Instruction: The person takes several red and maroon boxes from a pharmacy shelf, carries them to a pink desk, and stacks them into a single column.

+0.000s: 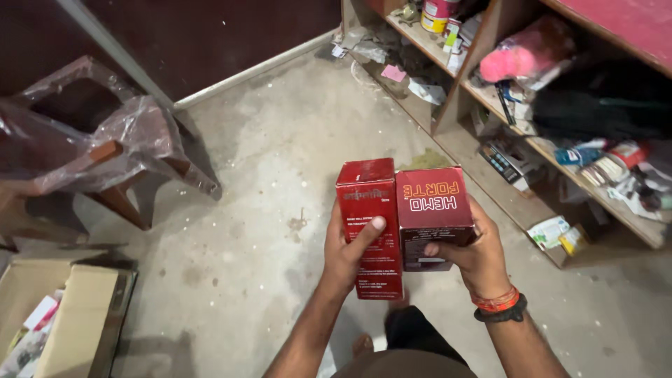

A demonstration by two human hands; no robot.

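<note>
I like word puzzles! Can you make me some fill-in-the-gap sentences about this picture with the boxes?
1. The left hand and right hand each hold a box coloured ____.
2. The two boxes are held ____ by side.
3. The chair on the left is wrapped in clear ____.
4. The open carton lies on the ____.

Missing words: red; side; plastic; floor

two red cartons (402, 217): glossy card. floor (280, 175): rough concrete. chair (91, 140): wood, clear plastic wrap.
</note>
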